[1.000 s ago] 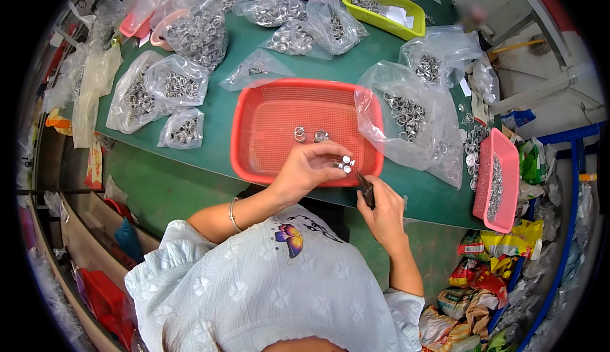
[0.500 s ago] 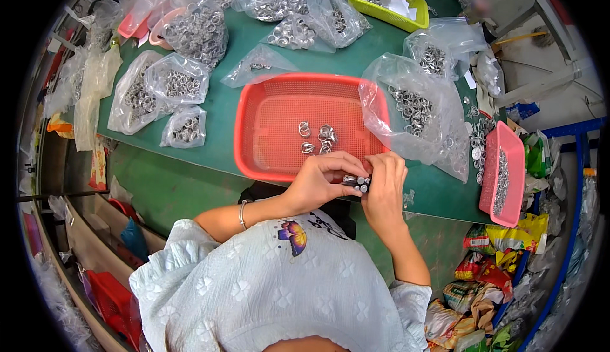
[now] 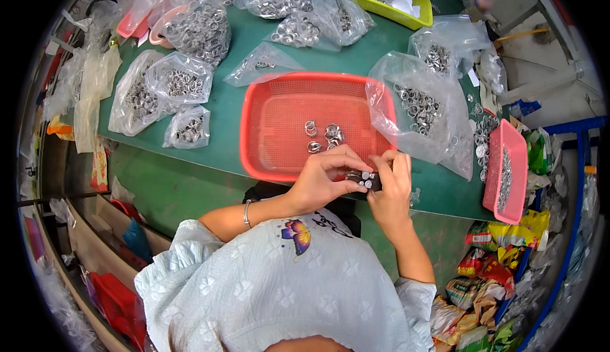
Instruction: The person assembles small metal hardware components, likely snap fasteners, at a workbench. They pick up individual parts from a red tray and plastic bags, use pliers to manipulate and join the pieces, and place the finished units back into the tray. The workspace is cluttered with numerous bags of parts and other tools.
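Note:
Both hands meet at the near edge of a red plastic basket (image 3: pixel 253 133). My left hand (image 3: pixel 325 175) pinches one side of a small dark piece with several silver round faces (image 3: pixel 365 177), its thumb below and fingers above. From the other side, my right hand (image 3: pixel 392 190) grips the same piece with bent fingers. Its exact kind is partly hidden by my fingers. Inside the basket, just beyond my left hand, lie several loose silver rings (image 3: pixel 333 135).
Clear bags of silver rings (image 3: pixel 417 107) lie right of the basket, overlapping its rim. More ring bags (image 3: pixel 184 84) lie left. A pink basket (image 3: pixel 508 187) sits at the table's right edge, and a yellow-green basket (image 3: pixel 397 9) at the back. Shelving with packages stands right.
The view has shifted slightly, so the scene sits a little further right. Both hands stay together on the dark piece, and my right hand's fingers have changed position a little.

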Demonstrator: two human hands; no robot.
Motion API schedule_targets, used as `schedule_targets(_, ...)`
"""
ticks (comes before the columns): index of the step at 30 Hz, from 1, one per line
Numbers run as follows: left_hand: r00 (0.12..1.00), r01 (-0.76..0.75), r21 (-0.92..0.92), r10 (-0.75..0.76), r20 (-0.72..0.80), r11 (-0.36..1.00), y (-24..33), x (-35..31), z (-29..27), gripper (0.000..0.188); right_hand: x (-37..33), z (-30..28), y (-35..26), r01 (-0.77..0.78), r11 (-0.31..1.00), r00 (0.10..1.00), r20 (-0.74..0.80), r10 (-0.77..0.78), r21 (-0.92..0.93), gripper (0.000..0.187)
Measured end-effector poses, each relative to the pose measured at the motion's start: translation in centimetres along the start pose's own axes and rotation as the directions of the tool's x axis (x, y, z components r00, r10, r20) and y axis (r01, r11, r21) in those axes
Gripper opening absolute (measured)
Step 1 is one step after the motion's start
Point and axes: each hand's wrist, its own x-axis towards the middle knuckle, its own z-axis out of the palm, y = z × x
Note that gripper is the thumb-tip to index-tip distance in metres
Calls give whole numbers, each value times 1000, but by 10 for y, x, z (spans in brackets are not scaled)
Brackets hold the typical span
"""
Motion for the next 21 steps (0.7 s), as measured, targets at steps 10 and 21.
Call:
schedule_targets(10,998,-36,-5,35,-49,999,4,-3,-11,31,4,7,-8,-15,982,998,57,26,-189,37)
schedule_targets(21,992,-123,6,123,11,992,9,-14,-19,35,16,-5,-22,157,916,987,39,-153,-369,33)
